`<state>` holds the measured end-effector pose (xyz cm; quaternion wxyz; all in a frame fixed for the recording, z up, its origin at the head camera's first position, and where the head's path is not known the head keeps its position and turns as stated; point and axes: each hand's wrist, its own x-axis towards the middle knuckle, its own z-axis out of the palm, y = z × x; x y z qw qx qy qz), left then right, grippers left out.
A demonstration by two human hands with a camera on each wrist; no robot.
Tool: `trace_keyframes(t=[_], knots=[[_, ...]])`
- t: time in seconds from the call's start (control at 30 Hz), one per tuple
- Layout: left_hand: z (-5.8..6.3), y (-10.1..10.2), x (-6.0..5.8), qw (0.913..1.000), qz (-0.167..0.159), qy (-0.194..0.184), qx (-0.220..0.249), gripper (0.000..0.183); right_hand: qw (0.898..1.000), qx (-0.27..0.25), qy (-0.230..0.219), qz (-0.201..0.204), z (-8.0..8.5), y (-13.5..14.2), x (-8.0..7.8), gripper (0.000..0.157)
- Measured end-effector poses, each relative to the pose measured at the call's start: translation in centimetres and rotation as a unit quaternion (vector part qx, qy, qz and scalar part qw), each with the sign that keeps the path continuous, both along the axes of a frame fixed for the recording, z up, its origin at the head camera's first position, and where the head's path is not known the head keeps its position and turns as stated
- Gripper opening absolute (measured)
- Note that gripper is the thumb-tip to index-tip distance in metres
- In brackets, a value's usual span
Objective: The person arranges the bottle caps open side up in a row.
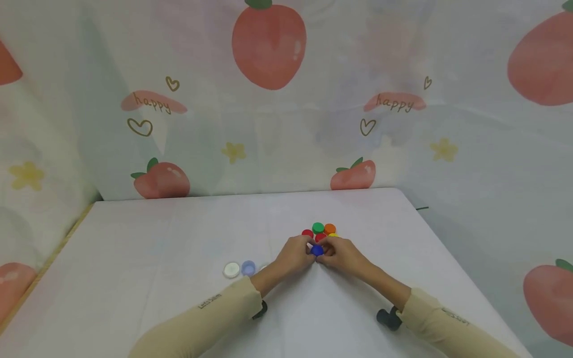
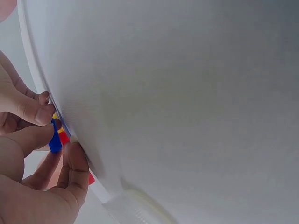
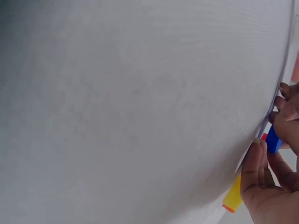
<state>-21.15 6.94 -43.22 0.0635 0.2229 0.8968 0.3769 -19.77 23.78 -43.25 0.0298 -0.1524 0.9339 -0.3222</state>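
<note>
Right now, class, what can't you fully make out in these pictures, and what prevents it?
Head view: the yellow piece, mostly hidden by the right hand.
Head view: a white rim, mostly covered by the left forearm.
Head view: right sleeve lettering, too small to read.
Left wrist view: a clear-looking piece, cut off by the bottom edge.

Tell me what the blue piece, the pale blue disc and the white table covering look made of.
Blue piece: probably plastic, smooth; solid, even colour. Pale blue disc: likely plastic, perhaps translucent; washed-out tint, defined rim. White table covering: probably cloth, matte; faint creases, no sharp reflections.
</note>
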Motion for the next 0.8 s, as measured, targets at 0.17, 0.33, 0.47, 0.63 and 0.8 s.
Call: trace_keyframes(t=[0.17, 0.33, 0.47, 0.63, 0.8], knots=[[0.0, -0.3, 0.2, 0.9997, 0.004, -0.015, 0.019, 0.027, 1.0, -0.018, -0.002, 0.002, 0.2, -0.1, 0.2, 0.031], [0.0, -0.6, 0.3, 0.9991, 0.004, -0.025, 0.034, 0.027, 1.0, -0.022, -0.002, 0.0, 0.2, -0.4, 0.3, 0.029], [0.0, -0.9, 0.4, 0.9986, 0.001, -0.024, 0.047, 0.027, 1.0, -0.022, 0.002, -0.005, 0.1, -0.6, 0.3, 0.03], [0.3, -1.5, 0.5, 0.9981, 0.002, -0.012, 0.06, 0.025, 0.999, -0.028, 0.025, 0.008, 0.2, -1.0, 0.2, 0.028], [0.5, -2.0, 0.5, 0.9977, 0.012, -0.015, 0.065, 0.022, 0.999, -0.033, 0.025, 0.015, 0.4, -1.3, 0.2, 0.031]])
